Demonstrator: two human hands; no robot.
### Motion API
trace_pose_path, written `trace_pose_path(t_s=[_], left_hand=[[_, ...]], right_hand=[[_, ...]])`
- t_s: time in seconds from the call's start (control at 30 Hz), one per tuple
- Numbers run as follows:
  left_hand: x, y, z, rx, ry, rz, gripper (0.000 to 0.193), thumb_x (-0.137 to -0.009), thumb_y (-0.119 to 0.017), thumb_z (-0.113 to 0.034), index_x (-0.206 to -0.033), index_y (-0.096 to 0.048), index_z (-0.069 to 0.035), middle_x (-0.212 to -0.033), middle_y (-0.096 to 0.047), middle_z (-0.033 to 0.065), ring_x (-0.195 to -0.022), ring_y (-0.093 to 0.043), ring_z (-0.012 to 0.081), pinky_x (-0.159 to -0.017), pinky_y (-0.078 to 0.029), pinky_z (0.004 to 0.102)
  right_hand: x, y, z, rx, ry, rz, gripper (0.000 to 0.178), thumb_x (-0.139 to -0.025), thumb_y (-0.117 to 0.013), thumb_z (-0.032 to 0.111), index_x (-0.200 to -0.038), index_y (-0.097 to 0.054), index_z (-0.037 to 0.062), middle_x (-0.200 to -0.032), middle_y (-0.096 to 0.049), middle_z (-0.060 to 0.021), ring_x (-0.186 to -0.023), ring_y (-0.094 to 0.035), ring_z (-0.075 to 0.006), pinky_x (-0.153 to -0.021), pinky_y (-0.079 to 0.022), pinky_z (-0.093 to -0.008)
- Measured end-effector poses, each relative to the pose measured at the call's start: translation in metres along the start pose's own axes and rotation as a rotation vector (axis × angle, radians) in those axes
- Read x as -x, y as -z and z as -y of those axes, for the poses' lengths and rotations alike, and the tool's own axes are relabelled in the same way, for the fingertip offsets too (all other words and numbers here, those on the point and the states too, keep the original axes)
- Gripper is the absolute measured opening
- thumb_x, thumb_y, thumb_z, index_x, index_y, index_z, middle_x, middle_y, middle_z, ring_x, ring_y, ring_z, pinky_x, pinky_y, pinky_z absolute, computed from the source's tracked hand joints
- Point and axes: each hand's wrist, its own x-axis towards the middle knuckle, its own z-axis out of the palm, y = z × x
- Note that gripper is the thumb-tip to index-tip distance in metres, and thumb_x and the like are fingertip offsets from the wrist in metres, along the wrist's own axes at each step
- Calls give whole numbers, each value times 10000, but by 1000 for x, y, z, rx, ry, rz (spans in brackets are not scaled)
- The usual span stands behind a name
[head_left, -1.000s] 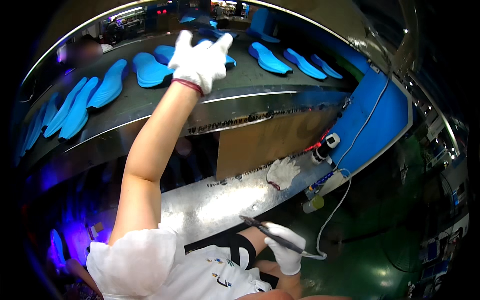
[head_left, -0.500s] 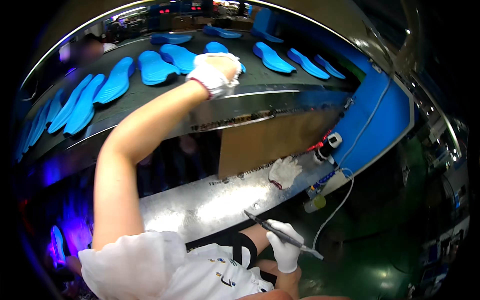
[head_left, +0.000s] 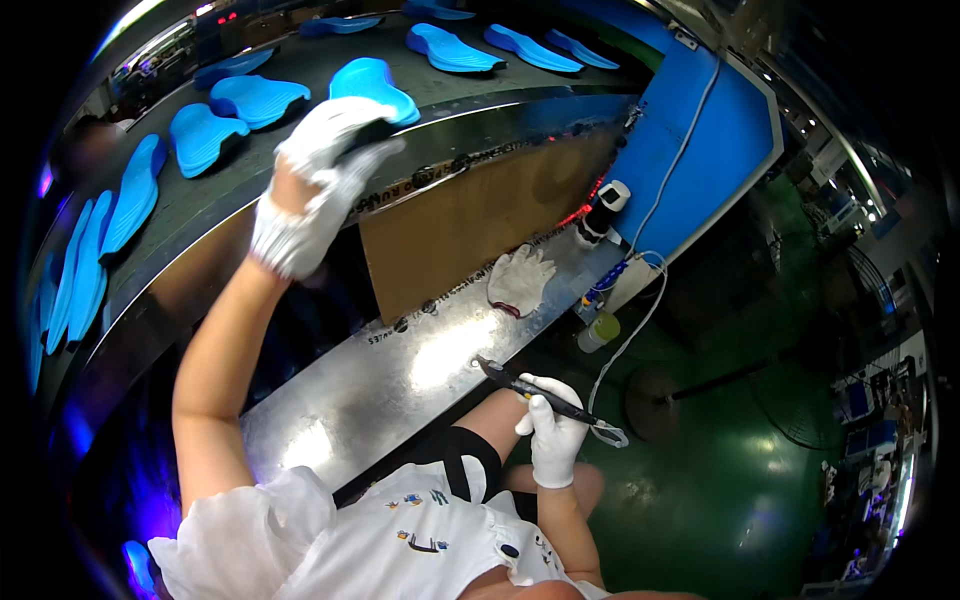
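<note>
My left hand [head_left: 325,175], in a white glove, is at the near edge of a dark conveyor belt [head_left: 345,50]. Its fingers curve over the near end of a blue insole [head_left: 365,80], while the thumb stays apart below with a dark gap between. Whether the fingertips touch the insole, I cannot tell. In my right hand [head_left: 556,425], also white-gloved and low over my lap, is a slim black pen-shaped tool [head_left: 535,390]. A pale, looped piece shows at its lower end; its exact kind is unclear.
More blue insoles [head_left: 455,48] lie along the belt on both sides. Under it are a brown cardboard panel [head_left: 480,210] and a metal ledge [head_left: 390,385] bearing a loose white glove [head_left: 520,280]. To the right stand a blue machine panel [head_left: 690,150] and a hanging grey cable [head_left: 683,150].
My left hand has drawn back from over the insole to the belt's near edge, uncovering more of it. The whole view has shifted. My right hand still holds the black tool.
</note>
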Motion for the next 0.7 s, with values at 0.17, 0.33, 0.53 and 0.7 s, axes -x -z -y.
trace_pose_path(t_s=[0.17, 0.33, 0.53, 0.7], left_hand=[[92, -3, -60, 192, -90, 47, 382, -650, -822, -126, -1008, -696, -90, -1060, -673, 122, -1023, -654, 354, -876, -537, 446], [261, -58, -93, 419, 39, 423, 393, -648, -801, -73, -1017, -666, -50, -1095, -621, 170, -1025, -614, 401, -852, -523, 488], [331, -60, -100, 459, 751, 451, 283, -753, -759, -74, -1013, -650, -50, -1404, -429, 242, -1308, -436, 393, -1079, -373, 454], [316, -112, -46, 1810, 1904, -113, 767, -928, -376, -678, -1398, -453, -76, -1306, -543, 196, -991, -585, 321, -783, -504, 436]], right_hand=[[-2, 33, -35, -35, -108, -195, 240, -926, -610, 11, -1154, -593, -62, -1057, -685, -149, -638, -630, -88, -572, -532, -188], [-4, 24, -46, -38, -145, -195, 241, -892, -646, -18, -1126, -603, -56, -1023, -696, -138, -680, -645, -93, -561, -530, -194], [0, 24, -53, -76, -150, -307, 233, -912, -615, 2, -1137, -590, -50, -974, -688, -135, -694, -645, -114, -510, -523, -198], [1, 15, -51, -171, -265, -322, 181, -934, -594, 48, -1105, -587, -15, -854, -621, -51, -653, -577, -89, -499, -482, -215]])
